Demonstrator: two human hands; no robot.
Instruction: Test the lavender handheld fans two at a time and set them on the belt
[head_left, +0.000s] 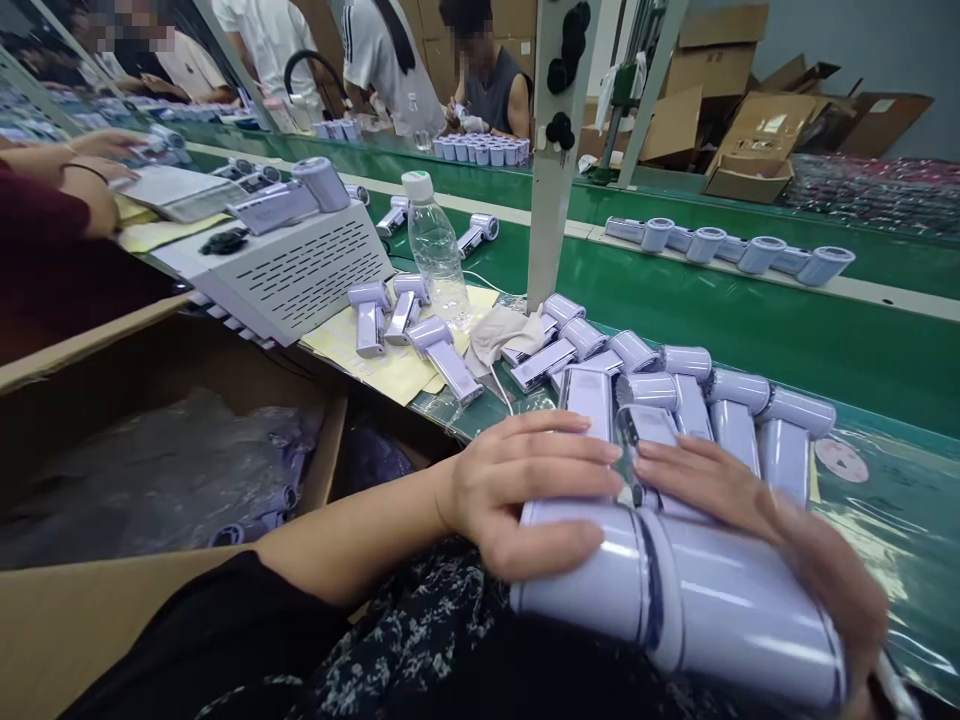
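Observation:
Two lavender hand-held devices, each with a round barrel and a flat handle, lie side by side at the table's near edge, barrel ends together. My left hand (536, 495) grips the left device (581, 575), thumb along the barrel and fingers over the handle. On the right device (750, 595), my right hand (780, 530) has its fingers on the handle and its palm around the barrel's outer end; it is partly blurred. Just beyond my hands, a row of similar devices (739, 390) lies on the table. The shiny surfaces look film-covered.
A clear bottle (435, 240) and a crumpled white cloth (502, 335) stand near a metal post (551, 170). A slotted grey box (300, 270) sits left. Below it, an open carton (330, 450) holds plastic bags. Devices (705, 243) line the green conveyor (750, 310); co-workers are across it.

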